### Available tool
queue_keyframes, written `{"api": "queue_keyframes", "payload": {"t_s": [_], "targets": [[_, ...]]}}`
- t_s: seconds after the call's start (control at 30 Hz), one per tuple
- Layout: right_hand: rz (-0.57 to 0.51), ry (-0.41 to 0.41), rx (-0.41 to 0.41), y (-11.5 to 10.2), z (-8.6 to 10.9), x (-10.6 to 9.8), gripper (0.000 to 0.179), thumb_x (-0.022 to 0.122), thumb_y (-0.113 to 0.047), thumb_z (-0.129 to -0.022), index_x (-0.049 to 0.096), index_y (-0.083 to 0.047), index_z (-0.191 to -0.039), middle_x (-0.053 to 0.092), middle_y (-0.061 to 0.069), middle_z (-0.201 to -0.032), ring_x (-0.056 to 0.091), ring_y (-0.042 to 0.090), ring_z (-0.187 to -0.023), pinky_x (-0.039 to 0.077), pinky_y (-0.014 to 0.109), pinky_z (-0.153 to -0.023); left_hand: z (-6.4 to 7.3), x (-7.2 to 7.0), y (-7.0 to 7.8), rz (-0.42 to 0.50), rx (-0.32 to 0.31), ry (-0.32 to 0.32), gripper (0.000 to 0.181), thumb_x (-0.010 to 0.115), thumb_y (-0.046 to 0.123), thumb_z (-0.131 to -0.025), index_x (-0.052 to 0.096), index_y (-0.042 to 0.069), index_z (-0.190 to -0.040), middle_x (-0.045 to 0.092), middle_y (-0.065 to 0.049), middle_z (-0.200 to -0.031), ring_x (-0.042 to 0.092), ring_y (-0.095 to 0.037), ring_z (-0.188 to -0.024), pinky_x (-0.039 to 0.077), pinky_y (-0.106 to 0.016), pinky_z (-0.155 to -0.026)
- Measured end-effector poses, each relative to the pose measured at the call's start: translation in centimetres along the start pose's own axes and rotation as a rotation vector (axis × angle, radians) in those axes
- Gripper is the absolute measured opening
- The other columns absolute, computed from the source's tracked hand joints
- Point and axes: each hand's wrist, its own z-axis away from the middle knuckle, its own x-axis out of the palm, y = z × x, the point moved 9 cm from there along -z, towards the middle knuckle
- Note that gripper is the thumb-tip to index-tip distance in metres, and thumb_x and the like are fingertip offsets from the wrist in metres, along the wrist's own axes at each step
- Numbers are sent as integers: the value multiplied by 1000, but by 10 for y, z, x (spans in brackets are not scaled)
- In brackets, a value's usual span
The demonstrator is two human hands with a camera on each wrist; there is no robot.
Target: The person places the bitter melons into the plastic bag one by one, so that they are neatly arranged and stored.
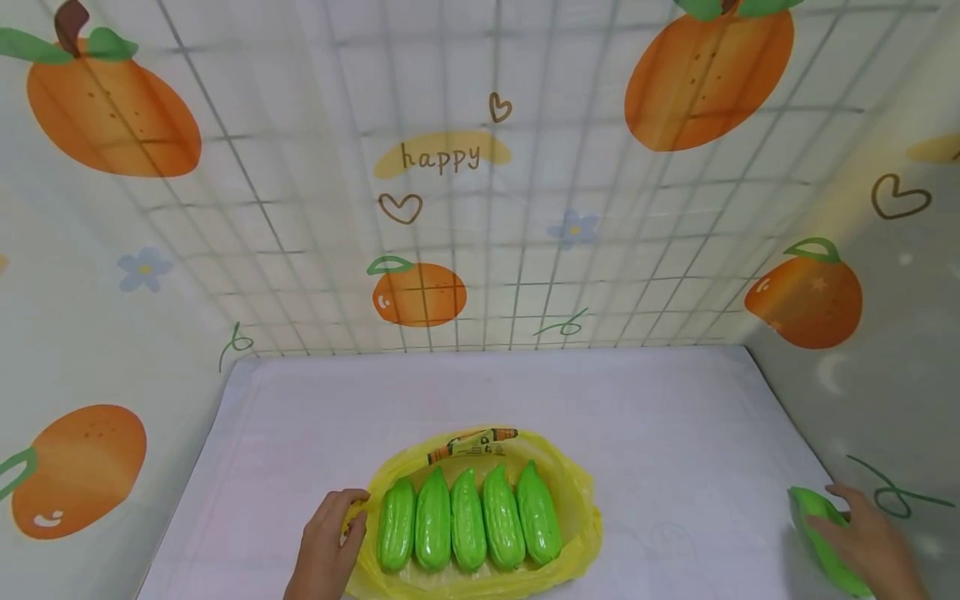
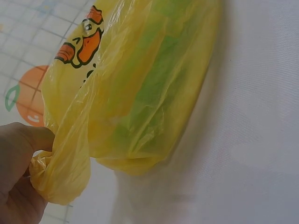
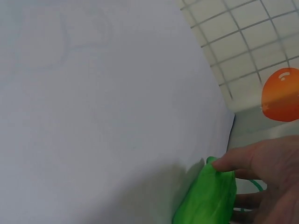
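A yellow plastic bag point(image 1: 577, 508) lies spread open on the table, with several glossy green toy vegetables point(image 1: 468, 521) side by side in it. My left hand point(image 1: 327, 533) pinches the bag's left edge between thumb and fingers; in the left wrist view a gathered piece of the yellow film point(image 2: 70, 163) bulges from that grip. Far to the right, my right hand point(image 1: 870, 533) holds another green toy vegetable point(image 3: 208, 200), thumb on its near side and fingers behind. Its lower end runs out of the right wrist view.
The white tabletop point(image 1: 660, 417) ends at a back wall covering point(image 1: 525, 275) with printed oranges and grid lines. A similar side wall point(image 1: 900, 375) rises close beside my right hand, and another stands at the left.
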Motion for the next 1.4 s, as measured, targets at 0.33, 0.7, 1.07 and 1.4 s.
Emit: {"api": "queue_keyframes", "payload": {"t_s": [0.33,0.7,1.07,1.4], "targets": [[-31,-1,64,1,-1,7,72,63,-17,-93,23,12,-145,37,46,-124,43,57,-111,40,66,-90,-1,0,1,-4,6,6,24,67,-1,-92,65,14,-111,59,5,-100,56,-6,-83,51,-23,-66],[-51,-149,-140,-48,3,10,89,63,-49,-94,23,10,-146,43,47,-126,52,58,-105,53,50,-69,-1,-2,2,0,28,24,26,67,-4,-91,65,14,-110,59,5,-99,57,-6,-83,51,-23,-66],[-85,-131,-271,-126,29,6,86,64,-51,-94,28,6,-147,44,44,-130,49,59,-114,53,57,-72,-1,0,0,-6,10,12,24,67,-2,-91,65,13,-110,59,5,-99,58,-8,-86,52,-24,-68],[-169,-131,-431,-189,69,9,76,62,-46,-97,32,-1,-151,47,42,-133,60,50,-108,56,55,-73,0,3,-4,-3,-34,-14,24,66,-1,-93,65,14,-111,59,5,-100,60,-10,-88,52,-25,-68]]}}
